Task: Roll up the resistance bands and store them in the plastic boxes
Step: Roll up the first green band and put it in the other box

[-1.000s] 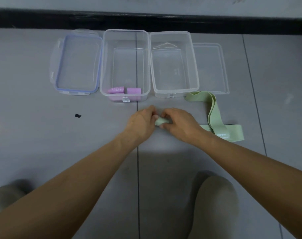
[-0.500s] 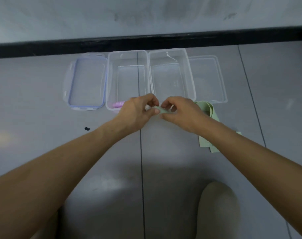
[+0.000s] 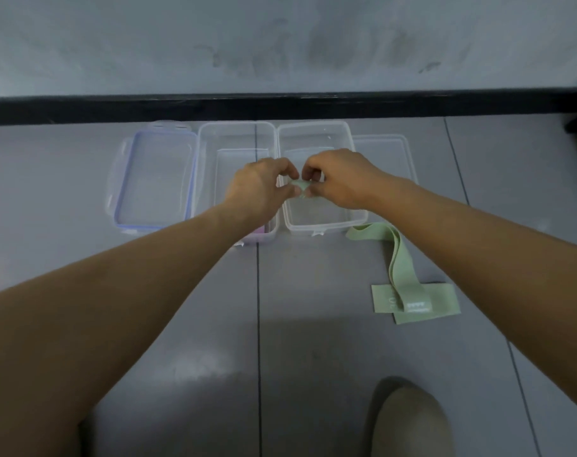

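Hands met over the right box (image 3: 326, 225), a clear plastic one on the grey floor (image 3: 313, 324). I saw the left hand (image 3: 260, 189) and the right hand (image 3: 339, 179) each pinch one end of a small green roll (image 3: 300, 185) with curled fingers and thumb. The roll sat between both hands, over the inside of that box. I could not tell if it touched the bottom. The left box (image 3: 237, 124) stood right beside it, and a bit of purple roll (image 3: 259, 230) showed at its near end, by the left arm. A blue-edged lid (image 3: 155, 179) lay to the left, and a clear lid (image 3: 382, 143) lay to the right. Two loose green bands (image 3: 400, 262) lay crossed on the floor near the right box.
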Available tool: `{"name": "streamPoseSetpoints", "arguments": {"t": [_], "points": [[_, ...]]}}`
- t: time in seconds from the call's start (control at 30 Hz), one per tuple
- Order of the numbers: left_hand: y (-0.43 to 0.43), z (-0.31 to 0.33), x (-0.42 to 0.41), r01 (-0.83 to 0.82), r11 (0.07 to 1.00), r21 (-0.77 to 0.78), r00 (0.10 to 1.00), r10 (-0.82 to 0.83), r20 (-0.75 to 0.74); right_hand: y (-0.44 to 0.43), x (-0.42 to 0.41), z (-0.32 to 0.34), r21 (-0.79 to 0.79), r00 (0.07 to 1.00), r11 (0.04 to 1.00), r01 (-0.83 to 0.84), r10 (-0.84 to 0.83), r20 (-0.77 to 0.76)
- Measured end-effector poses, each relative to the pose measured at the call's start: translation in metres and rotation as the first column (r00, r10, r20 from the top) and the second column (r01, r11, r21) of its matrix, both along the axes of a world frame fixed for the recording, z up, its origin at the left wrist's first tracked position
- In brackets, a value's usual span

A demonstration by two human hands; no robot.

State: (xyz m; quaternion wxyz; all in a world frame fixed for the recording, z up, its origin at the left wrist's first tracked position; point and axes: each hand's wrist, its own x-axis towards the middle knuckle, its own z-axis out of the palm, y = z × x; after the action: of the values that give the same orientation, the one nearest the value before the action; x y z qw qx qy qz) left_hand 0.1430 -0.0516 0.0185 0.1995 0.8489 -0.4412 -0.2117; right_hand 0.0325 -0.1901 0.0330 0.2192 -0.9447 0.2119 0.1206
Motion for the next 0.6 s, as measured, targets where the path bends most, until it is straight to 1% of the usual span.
{"name": "streamPoseSetpoints", "arguments": {"t": [0.1,0.2,0.27,0.37,0.6], "points": [[0.005,-0.017,0.001,0.054,0.998,0.032,0.995,-0.056,0.081,0.000,0.003,-0.020,0.013,0.998,1.000,-0.009,0.010,-0.063],[0.013,-0.033,-0.004,0.083,0.996,0.038,0.992,-0.086,0.093,0.000,0.003,-0.037,0.029,0.993,0.999,-0.022,0.025,-0.116],[0.018,-0.040,-0.006,0.116,0.992,0.040,0.985,-0.120,0.126,0.000,0.003,-0.045,0.033,0.989,0.999,-0.038,0.043,-0.142],[0.025,-0.044,-0.008,0.152,0.987,0.045,0.973,-0.157,0.170,0.001,0.005,-0.057,0.043,0.982,0.998,-0.055,0.062,-0.176],[0.031,-0.052,-0.003,0.203,0.978,0.043,0.944,-0.207,0.255,0.004,0.015,-0.068,0.066,0.966,0.997,-0.033,0.049,-0.254]]}}
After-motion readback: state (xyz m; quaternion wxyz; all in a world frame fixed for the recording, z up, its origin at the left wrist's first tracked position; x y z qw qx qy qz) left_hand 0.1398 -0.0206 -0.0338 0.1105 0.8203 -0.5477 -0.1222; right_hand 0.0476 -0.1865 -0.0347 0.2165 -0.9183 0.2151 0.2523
